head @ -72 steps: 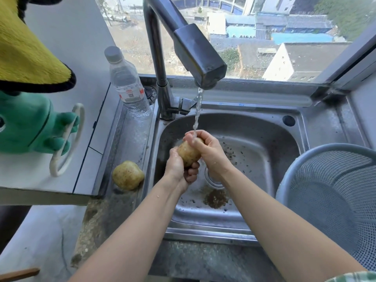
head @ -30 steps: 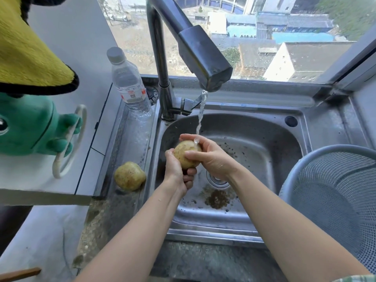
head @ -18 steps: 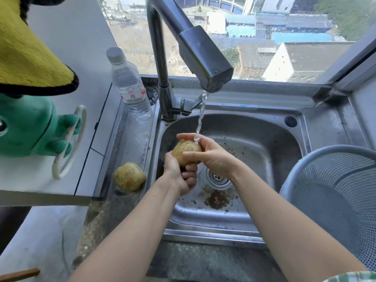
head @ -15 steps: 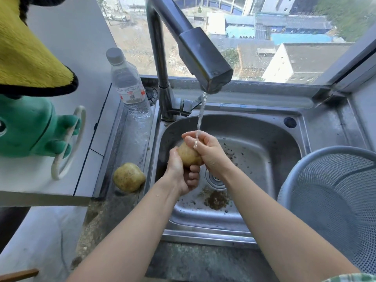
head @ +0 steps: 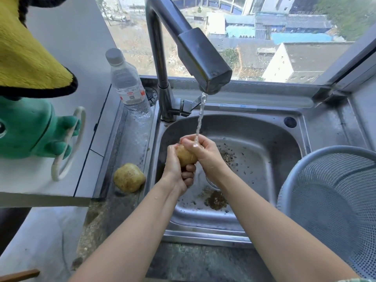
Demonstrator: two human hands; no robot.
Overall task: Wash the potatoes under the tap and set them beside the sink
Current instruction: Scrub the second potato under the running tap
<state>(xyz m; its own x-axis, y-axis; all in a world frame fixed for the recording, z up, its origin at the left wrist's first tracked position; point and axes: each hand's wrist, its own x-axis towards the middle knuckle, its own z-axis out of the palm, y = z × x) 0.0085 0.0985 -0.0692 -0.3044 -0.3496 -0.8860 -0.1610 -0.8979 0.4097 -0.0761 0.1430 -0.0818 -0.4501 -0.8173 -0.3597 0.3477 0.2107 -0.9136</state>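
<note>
- Two hands meet over the sink [head: 270, 137], both wrapped round one potato [head: 185, 157].
- The left hand [head: 176, 171] cups it from below, fingers curled tight under its lower end; the right hand [head: 204, 152] closes over its top and far side, fingers bent round it.
- Water [head: 200, 117] streams from the tap [head: 201, 58] straight onto the right hand's knuckles, just above the potato.
- A second potato [head: 128, 177] lies on the steel drainboard [head: 134, 143] left of the basin, well apart from the hands.
- A clear plastic bottle [head: 129, 88] stands upright at the back of that drainboard, beside the tap's base.
- Behind the sink, a window [head: 284, 37] looks down on rooftops.
- In the basin: dark specks and a clump of dirt [head: 216, 200] on the floor.
- At the right, a grey mesh strainer [head: 329, 200] sits beside the sink, bowl facing up.
</note>
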